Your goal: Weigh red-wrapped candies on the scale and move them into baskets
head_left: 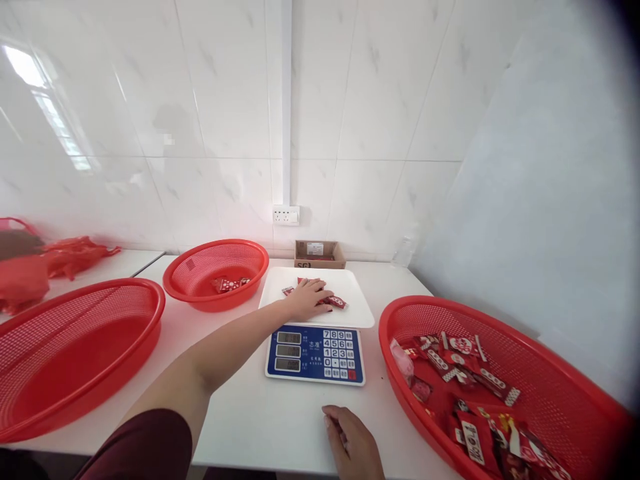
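My left hand (306,300) reaches across the scale and is closed over several red wrapped candies (337,302) on the scale's white tray (359,313). The wrappers stick out around its fingers; how many are under the palm is hidden. Below the tray, the scale's blue panel (316,355) has number keys and three small displays. My right hand (353,443) rests near the table's front edge, fingers curled in and nothing visible in them. To its right, a large red basket (400,373) holds many red candy packets (493,383) and a pink one (401,362).
A round red basket (183,293) with a few packets (230,285) stands behind on the left. A bigger red basket (155,320) is at the far left, near red plastic bags (75,257). Against the wall are a small cardboard box (320,265) and a clear plastic item (404,252).
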Motion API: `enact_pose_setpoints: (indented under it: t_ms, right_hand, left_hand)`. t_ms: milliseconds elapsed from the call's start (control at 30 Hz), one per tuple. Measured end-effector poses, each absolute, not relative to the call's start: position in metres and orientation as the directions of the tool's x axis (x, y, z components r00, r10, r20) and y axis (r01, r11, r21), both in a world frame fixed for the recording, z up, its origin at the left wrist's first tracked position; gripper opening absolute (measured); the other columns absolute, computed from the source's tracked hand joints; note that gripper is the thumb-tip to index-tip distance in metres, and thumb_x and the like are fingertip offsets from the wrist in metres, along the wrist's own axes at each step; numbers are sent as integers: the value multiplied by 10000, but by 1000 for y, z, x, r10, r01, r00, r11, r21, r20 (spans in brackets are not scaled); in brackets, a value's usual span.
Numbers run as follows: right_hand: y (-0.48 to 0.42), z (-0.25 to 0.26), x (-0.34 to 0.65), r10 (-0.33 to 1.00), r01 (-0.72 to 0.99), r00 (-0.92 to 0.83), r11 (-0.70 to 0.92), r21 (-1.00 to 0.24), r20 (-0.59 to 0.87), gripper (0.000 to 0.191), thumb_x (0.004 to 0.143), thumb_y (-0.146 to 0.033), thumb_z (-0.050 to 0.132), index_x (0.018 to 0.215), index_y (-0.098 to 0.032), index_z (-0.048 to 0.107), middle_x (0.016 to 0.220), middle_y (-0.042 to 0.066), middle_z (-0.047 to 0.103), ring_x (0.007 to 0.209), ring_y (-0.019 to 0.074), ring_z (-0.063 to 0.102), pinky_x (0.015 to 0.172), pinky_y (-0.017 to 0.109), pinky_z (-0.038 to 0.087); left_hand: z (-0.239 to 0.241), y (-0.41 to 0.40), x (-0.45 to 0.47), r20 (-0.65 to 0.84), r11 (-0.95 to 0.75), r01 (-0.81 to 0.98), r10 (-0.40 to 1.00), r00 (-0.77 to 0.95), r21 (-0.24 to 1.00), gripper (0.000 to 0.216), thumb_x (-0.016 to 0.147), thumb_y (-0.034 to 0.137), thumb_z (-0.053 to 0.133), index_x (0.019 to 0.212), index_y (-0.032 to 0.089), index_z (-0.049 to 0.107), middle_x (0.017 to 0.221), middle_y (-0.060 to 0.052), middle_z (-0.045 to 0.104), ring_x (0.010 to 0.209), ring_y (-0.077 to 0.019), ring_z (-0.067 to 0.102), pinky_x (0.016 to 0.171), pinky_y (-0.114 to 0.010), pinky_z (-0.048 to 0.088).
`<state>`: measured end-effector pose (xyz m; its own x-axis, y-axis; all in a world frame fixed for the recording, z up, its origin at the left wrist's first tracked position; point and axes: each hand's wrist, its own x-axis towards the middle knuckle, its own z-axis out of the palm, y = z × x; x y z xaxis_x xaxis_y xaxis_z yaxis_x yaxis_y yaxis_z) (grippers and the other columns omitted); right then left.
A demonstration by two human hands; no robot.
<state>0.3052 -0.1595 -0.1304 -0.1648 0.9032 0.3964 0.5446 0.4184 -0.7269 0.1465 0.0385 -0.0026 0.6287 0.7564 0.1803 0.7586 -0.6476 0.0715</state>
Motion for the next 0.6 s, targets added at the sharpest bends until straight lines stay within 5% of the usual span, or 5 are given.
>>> enact_pose_setpoints:
  t_ms: [367,600]
  right_hand:
    - [-159,-142,304,891,494,-130,439,-751,435,351,877,-441,371,848,-225,646,712,29,661,590,137,602,532,221,497]
    - [-158,-147,303,879,481,-131,460,-746,458,402,882,-466,341,843,-215,652,718,40,672,613,138,620,562,217,516]
  left_hand:
    - [29,34,19,133,-276,960,951,280,-46,548,898,492,225,1382,238,247,1448,-80,271,1348,-266,140,1056,-487,157]
    - [53,-5,-102,14,44,972,999,-42,-229,534,731,124,467,1257,215,477,1341,-143,428,1300,-323,255,1007,-551,194]
